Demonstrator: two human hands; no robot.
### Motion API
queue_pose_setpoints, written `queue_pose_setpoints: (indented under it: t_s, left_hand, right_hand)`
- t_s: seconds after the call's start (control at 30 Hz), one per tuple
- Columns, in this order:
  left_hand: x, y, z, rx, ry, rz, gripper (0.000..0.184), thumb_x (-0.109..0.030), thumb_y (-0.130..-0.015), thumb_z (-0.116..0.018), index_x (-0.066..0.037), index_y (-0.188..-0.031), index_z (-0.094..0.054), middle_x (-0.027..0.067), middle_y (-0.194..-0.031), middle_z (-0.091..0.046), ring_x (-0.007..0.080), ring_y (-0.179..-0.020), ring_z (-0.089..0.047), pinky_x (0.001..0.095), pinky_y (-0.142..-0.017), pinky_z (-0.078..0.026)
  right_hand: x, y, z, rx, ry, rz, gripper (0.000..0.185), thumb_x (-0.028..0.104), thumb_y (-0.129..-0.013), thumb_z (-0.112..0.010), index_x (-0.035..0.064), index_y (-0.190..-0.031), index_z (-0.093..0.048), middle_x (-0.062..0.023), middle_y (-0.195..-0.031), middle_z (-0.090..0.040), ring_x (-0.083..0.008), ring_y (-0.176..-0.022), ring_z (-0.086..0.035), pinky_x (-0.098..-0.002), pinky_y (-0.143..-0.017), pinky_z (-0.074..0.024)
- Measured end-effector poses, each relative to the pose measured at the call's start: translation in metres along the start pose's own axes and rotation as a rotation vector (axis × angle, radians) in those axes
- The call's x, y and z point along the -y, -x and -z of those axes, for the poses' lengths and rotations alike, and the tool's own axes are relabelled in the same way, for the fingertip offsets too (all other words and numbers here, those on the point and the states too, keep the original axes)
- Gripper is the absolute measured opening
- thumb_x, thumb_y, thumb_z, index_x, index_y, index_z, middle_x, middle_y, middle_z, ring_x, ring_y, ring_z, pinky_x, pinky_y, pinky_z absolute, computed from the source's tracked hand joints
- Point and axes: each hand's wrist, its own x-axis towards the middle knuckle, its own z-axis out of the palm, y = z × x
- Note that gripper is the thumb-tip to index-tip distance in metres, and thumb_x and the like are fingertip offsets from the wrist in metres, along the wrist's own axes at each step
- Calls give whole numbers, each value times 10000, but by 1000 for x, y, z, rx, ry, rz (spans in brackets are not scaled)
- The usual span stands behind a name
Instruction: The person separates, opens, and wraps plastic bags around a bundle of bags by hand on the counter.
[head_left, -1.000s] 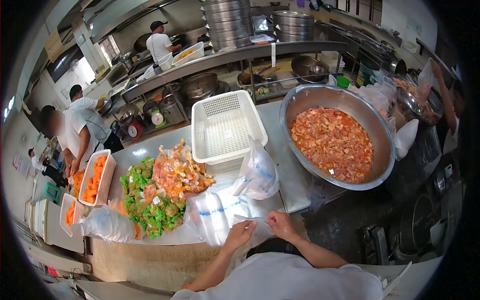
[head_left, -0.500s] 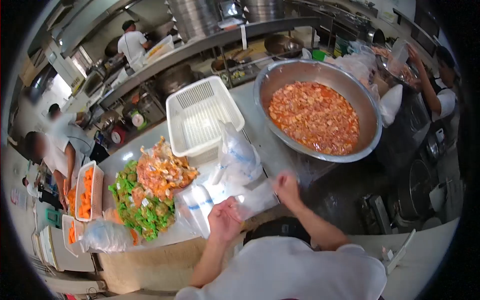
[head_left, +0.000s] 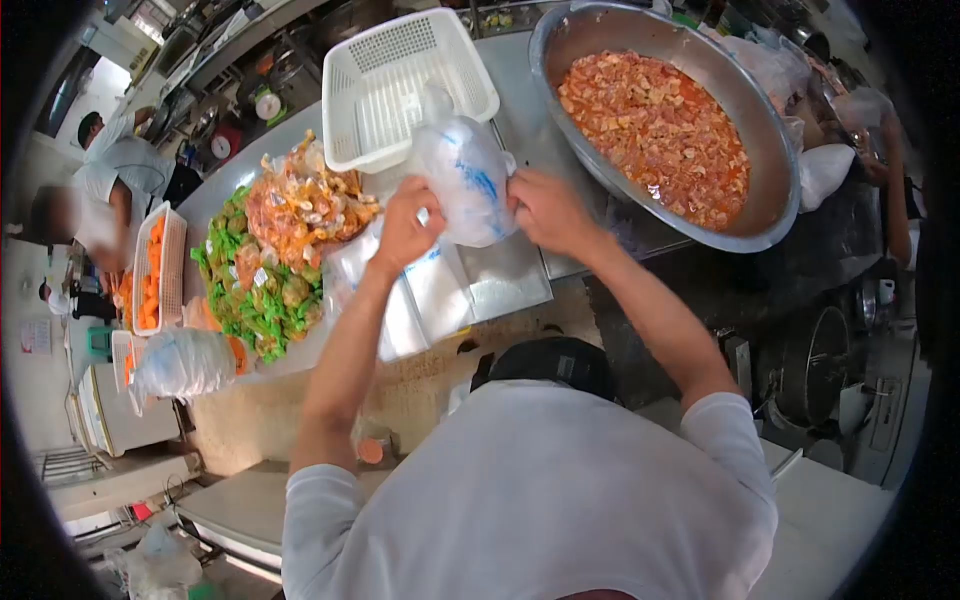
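Both hands are at a clear plastic bag (head_left: 462, 180) with blue print, puffed out above the metal table. My left hand (head_left: 408, 225) has its fingers curled at the bag's left side. On the opposite side, my right hand (head_left: 548, 210) pinches the bag's edge. What is inside the bag cannot be made out. Flat plastic bags (head_left: 425, 290) lie on the table just below my hands. Behind the bag stands a white perforated basket (head_left: 335, 120). To the right, a large metal basin (head_left: 775, 200) holds chopped meat (head_left: 660, 140) in reddish sauce.
Left on the table are a heap of orange-filled bags (head_left: 305, 205) and several green-tied bags (head_left: 265, 295). A basket of orange pieces (head_left: 172, 270) and a bulging plastic bag (head_left: 185, 362) are further left. Co-workers (head_left: 105, 205) stand at the far left; another person's arm (head_left: 893, 190) is at the right.
Both hands have moved forward from the table's near edge to the printed bag and now grip its sides. The bag looks rounder and higher. The head view has tilted downward.
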Motion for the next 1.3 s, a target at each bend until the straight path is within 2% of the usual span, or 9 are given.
queue_pose_setpoints:
  t_s: [0.2,0.33,0.43,0.53,0.7,0.97,1.13,1.23,1.3]
  left_hand:
    - [-42,11,-35,-443,-343,50,297,-20,-676,-587,-15,-967,-529,180,-965,-553,344,-950,-548,400,-867,-430]
    - [-28,46,-55,-335,-25,448,274,-173,-813,-627,-21,-1011,-514,210,-952,-613,372,-905,-601,434,-811,-467]
    - [-13,89,-44,-100,-394,911,236,-263,-866,-623,-46,-924,-551,195,-802,-652,392,-761,-638,468,-692,-487]
    - [-3,141,-59,-22,-682,876,255,-273,-932,-572,-37,-836,-568,186,-714,-639,399,-682,-628,465,-611,-472]
    - [-5,154,-47,-236,-273,784,221,-200,-950,-567,1,-858,-573,168,-663,-585,283,-605,-587,391,-578,-448]
    - [-71,134,-36,-338,51,793,237,-234,-981,-559,1,-964,-581,105,-741,-626,159,-600,-583,312,-574,-473]
    - [-101,146,-35,-230,550,1017,331,-324,-977,-548,-3,-1034,-609,83,-889,-656,148,-797,-617,291,-652,-492]
    - [-102,140,-9,-601,1660,718,419,-402,-983,-489,-4,-953,-615,69,-863,-634,129,-833,-581,292,-750,-461]
    - [-134,110,16,-182,1424,626,328,-324,-959,-471,-34,-853,-581,30,-778,-572,143,-800,-526,323,-784,-417]
  right_hand:
    - [-6,25,-23,-290,-57,32,140,-71,-718,-497,16,-817,-545,-139,-863,-580,-347,-845,-572,-412,-728,-471]
    - [-35,44,-45,-229,-182,-75,158,-65,-732,-520,8,-859,-579,-127,-839,-603,-292,-826,-597,-375,-722,-480]
    - [-37,42,-35,-326,-555,-360,164,-52,-773,-523,12,-901,-605,-82,-827,-631,-193,-808,-609,-320,-725,-481]
    - [-33,69,-36,-248,-632,-591,149,-29,-809,-534,21,-917,-623,-44,-824,-648,-122,-792,-597,-279,-727,-478]
    - [-2,124,-93,368,-574,-583,106,84,-840,-631,22,-925,-642,-92,-795,-655,-183,-742,-620,-334,-693,-491]
    - [43,75,-137,412,-511,-540,226,160,-808,-733,-30,-816,-612,-92,-705,-634,-163,-641,-575,-334,-591,-464]
    - [78,91,-114,275,-492,-425,296,128,-765,-748,6,-682,-491,-20,-597,-496,-103,-599,-426,-317,-521,-385]
    - [71,100,-80,-56,-288,-655,331,145,-761,-768,41,-673,-467,-10,-605,-475,-104,-614,-440,-313,-535,-392]
    - [54,81,-35,-348,-290,-634,340,160,-765,-779,76,-702,-456,-2,-683,-511,-97,-652,-470,-294,-575,-418]
